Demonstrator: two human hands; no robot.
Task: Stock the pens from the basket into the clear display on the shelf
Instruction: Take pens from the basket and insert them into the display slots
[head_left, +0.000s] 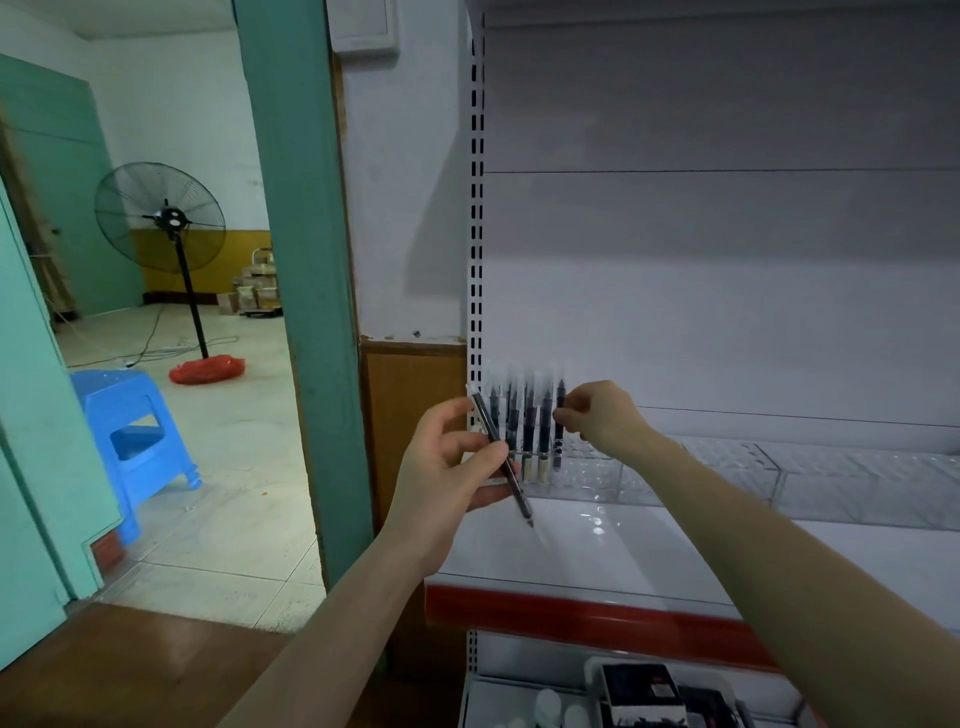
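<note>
Black pen (503, 460) tilted, tip down-right

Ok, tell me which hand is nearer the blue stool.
Left. The left hand, holding a pen, is at the shelf's left end, on the side facing the blue stool. The right hand is farther right, at the pens standing in the clear display.

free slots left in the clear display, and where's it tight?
Clear display: bare to the right of the right hand, all along the shelf. The white shelf top in front of the display is bare too. Crowded at the left end: standing pens packed against the upright, the left hand holding a pen there.
</note>
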